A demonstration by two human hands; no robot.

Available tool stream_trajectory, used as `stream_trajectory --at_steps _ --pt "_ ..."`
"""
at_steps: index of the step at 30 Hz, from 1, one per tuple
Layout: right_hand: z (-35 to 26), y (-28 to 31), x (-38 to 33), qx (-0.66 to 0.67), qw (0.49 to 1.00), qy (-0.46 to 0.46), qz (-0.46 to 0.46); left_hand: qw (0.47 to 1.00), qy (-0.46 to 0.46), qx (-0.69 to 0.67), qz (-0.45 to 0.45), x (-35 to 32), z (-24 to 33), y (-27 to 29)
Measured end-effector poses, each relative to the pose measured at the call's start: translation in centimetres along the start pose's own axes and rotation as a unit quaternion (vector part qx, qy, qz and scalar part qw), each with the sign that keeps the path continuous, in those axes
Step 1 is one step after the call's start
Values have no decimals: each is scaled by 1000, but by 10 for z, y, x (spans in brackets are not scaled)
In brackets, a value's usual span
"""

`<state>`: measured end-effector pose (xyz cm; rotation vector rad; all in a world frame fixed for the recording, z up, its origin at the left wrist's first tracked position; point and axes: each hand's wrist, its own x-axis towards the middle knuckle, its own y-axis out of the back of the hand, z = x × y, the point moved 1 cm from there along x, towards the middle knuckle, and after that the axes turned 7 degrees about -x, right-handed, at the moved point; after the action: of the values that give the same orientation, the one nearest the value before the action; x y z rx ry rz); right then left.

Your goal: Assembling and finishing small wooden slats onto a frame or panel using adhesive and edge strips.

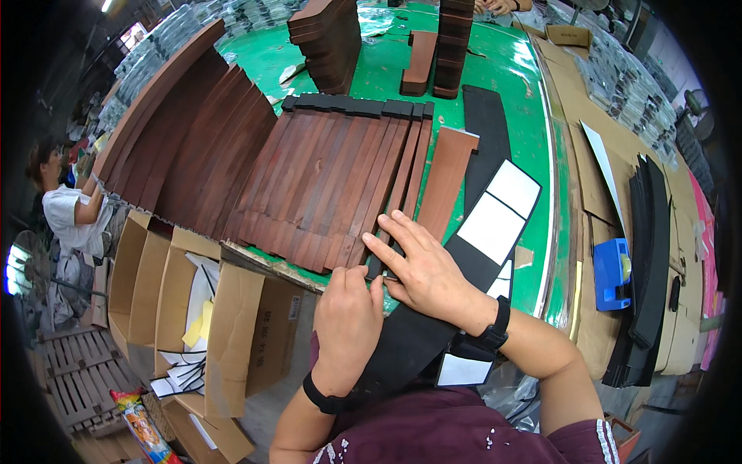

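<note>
- Probably the main risk is slippage: the long reddish-brown, wood-look slats with black ends point(309, 178) lie side by side at the frame's centre, lower ends near the edge of the green-topped table point(502, 69), so an uneven push could skew the row.
- The bare left hand point(346, 325) has a narrow grip at the slats' lower-right corner; whether it pinches one, I cannot tell.
- The bare right hand point(433, 274) is wide, fingers spread over the slats; hard pressure could part them.
- A bump could topple the tall, curved reddish-brown boards point(174, 143) at upper left.
- Lower left, an open brown cardboard box point(234, 332) holds black-edged white sheets point(185, 379) and a yellow piece point(198, 325).
</note>
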<state>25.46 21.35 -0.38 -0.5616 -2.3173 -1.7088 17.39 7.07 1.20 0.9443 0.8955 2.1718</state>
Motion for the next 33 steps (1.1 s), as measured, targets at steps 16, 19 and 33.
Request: stream_trajectory --at_steps 16,19,33 --pt "9 22 -16 22 1000 -3 5 999 16 10 -29 -10 2 0" --pt "17 50 -30 7 999 -39 6 1000 15 -6 -21 -19 7 4" --pt "24 46 -82 -151 969 -190 -46 997 -24 -25 -71 0 -1 -17"
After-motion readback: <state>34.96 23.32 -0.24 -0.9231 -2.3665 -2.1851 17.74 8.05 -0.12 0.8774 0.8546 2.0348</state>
